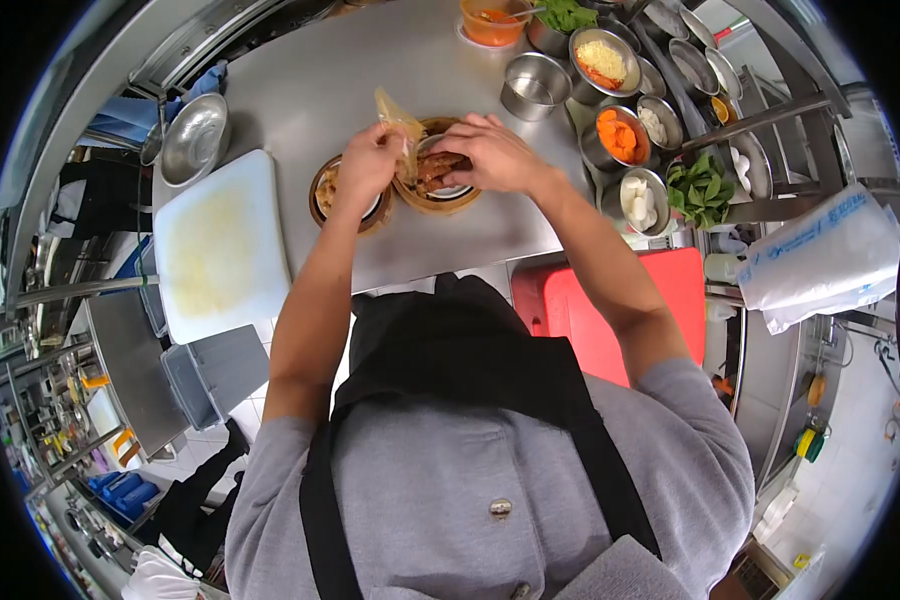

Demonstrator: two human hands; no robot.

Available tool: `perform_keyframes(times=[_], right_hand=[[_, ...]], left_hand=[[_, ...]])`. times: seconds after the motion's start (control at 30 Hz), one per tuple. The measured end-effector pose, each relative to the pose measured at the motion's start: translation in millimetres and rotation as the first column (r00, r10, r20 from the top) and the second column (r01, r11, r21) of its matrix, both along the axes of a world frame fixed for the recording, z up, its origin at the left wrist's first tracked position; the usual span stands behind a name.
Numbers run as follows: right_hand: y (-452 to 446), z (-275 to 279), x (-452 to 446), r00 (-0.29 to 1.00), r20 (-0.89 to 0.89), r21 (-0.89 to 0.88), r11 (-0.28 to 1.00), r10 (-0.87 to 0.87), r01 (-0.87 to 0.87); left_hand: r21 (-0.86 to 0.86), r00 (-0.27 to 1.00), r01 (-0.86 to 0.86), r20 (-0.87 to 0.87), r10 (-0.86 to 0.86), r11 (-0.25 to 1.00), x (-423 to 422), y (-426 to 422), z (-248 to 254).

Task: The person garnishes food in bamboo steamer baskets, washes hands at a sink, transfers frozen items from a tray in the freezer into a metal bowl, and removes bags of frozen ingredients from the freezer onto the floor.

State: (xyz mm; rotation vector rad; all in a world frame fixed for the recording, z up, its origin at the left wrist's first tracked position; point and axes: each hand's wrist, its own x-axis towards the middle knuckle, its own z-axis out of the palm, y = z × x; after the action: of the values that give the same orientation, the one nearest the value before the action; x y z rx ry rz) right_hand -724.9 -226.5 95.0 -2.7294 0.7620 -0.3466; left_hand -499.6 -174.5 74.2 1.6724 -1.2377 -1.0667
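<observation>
My left hand [368, 165] is closed on the edge of a yellowish clear plastic bag [398, 118], its top pointing up and away. Beneath the bag sits a round bamboo steamer [448, 207] with a white dish inside. Reddish-brown pieces of meat [436, 170] lie in that dish. My right hand [494, 152] reaches over the dish from the right, its fingers curled down onto the meat; the fingertips are partly hidden. Close by on the left, under my left wrist, a second bamboo steamer [322, 212] holds pale brown food.
A white cutting board [220, 245] and a metal bowl [196, 140] lie to the left. On the right stand an empty metal pot [536, 86], carrots [622, 135], green leaves [700, 190] and several more containers. A red lid [660, 300] is below the table's edge.
</observation>
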Motion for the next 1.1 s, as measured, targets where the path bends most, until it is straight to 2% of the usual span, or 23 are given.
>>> perform_keyframes(times=[0.03, 0.1, 0.13, 0.2, 0.3, 0.33, 0.4, 0.5, 0.63, 0.7, 0.83, 0.9, 1.03, 1.1], right_hand=[[-2, -3, 4, 0.998, -0.023, -0.02, 0.998, 0.055, -0.055], [-7, -3, 12, 0.993, -0.047, -0.042, 0.993, 0.106, -0.108], [-9, -2, 16, 0.989, -0.085, -0.05, 0.99, 0.125, -0.129], [-14, 3, 24, 0.982, -0.119, -0.065, 0.986, 0.146, -0.154], [-18, 5, 28, 0.958, -0.212, -0.081, 0.973, 0.196, -0.217], [-23, 0, 28, 0.963, -0.172, -0.078, 0.972, 0.208, -0.224], [-31, -1, 25, 0.964, -0.137, -0.072, 0.969, 0.226, -0.237], [-41, 8, 18, 0.968, -0.062, -0.009, 0.969, 0.245, -0.246], [-47, 20, 7, 0.975, -0.091, -0.028, 0.978, 0.205, -0.208], [-45, 6, 2, 0.967, -0.092, -0.15, 0.956, 0.239, -0.251], [-30, -8, -8, 0.975, -0.153, -0.093, 0.98, 0.161, -0.177], [-29, -5, -15, 0.988, -0.082, -0.04, 0.99, 0.133, -0.136], [-26, -5, -13, 0.99, -0.035, -0.108, 0.985, 0.135, -0.138], [-24, -12, -2, 0.975, -0.115, -0.065, 0.978, 0.189, -0.197]], left_hand=[[0.008, 1.0, 0.003, -0.001, -0.003, 1.0, 4, 1, 1], [0.064, 0.939, 0.077, 0.332, -0.094, 0.995, 8, -4, 10], [0.063, 0.939, 0.077, 0.332, -0.094, 0.995, 6, -2, 15], [0.228, 0.98, 0.026, 0.187, -0.069, 0.973, 3, 2, 23], [0.213, 0.989, -0.015, 0.145, -0.016, 0.977, 8, 4, 5], [0.211, 0.99, -0.018, 0.14, -0.012, 0.977, 8, 5, 4], [0.169, 0.997, -0.057, -0.049, 0.066, 0.984, 6, 9, 4], [0.162, 0.996, -0.019, -0.082, 0.032, 0.987, 8, 10, 12], [0.157, 0.999, -0.012, -0.032, 0.017, 0.987, 8, 8, 7], [0.233, 0.988, 0.015, 0.149, -0.051, 0.972, 4, 5, 15], [0.196, 0.985, 0.018, 0.162, -0.051, 0.98, 12, 1, -17], [0.153, 0.968, 0.002, 0.246, -0.04, 0.988, 15, 3, -23], [0.078, 0.981, -0.001, 0.195, -0.014, 0.997, 9, 5, -16], [0.108, 0.993, -0.004, 0.117, -0.009, 0.994, 8, 10, -6]])
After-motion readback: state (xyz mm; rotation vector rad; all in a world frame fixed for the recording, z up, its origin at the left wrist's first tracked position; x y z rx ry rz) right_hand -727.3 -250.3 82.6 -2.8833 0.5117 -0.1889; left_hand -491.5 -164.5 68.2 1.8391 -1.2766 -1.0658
